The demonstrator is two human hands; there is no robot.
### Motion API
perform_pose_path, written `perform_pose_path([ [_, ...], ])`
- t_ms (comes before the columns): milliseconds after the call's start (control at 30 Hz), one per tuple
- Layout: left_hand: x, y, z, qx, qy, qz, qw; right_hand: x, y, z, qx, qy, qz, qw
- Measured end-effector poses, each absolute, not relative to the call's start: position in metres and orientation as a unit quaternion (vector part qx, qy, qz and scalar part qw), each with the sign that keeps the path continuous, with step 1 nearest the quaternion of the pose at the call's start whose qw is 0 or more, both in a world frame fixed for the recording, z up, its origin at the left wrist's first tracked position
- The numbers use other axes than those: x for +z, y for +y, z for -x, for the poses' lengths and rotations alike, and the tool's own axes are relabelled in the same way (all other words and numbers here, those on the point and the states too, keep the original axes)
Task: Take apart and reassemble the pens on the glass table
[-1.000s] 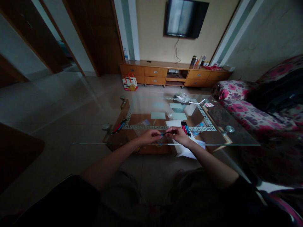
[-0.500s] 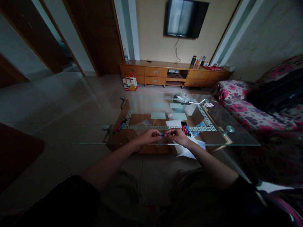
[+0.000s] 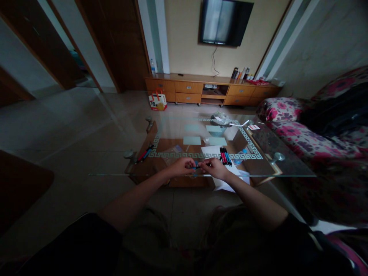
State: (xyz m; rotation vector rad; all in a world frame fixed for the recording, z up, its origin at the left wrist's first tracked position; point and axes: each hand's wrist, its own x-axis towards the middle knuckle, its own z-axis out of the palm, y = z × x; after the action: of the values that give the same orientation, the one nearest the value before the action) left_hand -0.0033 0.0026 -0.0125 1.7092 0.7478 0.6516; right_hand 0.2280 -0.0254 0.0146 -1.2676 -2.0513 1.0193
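Over the near edge of the glass coffee table (image 3: 175, 168), both my hands meet at a thin dark pen (image 3: 197, 167) with some blue on it. My left hand (image 3: 184, 166) pinches its left end. With the fingertips closed on the other end is my right hand (image 3: 214, 168); a dark tip pokes out above that hand. Just beyond it, several red, blue and black pens (image 3: 225, 156) lie side by side on white paper (image 3: 208, 150). More pens (image 3: 144, 154) rest at the table's left side. Small details of the held pen are too dim to make out.
Toward the table's far side is a basket (image 3: 216, 131) with a plastic bag on top. A bottle with a blue cap (image 3: 243, 152) is near the right. A flowered sofa (image 3: 287, 115) flanks the table; a paper bag (image 3: 158, 101) stands by the TV cabinet (image 3: 188, 88).
My hands have shifted slightly, the fingertips a little farther apart, showing more of the pen between them. A dark tip now shows above my right hand.
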Motion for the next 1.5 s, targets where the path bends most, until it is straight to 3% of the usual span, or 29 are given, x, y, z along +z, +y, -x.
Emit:
perform_pose_path([
  [600, -0.0180, 0.0053, 0.0032, 0.275, 0.340, -0.748, 0.499, 0.0107, -0.0216, -0.2294, 0.290, -0.797, 0.455, 0.271],
  [1500, -0.0149, 0.0035, 0.0034, 0.281, 0.327, -0.741, 0.515, 0.0195, -0.0272, -0.2262, 0.245, -0.831, 0.425, 0.263],
])
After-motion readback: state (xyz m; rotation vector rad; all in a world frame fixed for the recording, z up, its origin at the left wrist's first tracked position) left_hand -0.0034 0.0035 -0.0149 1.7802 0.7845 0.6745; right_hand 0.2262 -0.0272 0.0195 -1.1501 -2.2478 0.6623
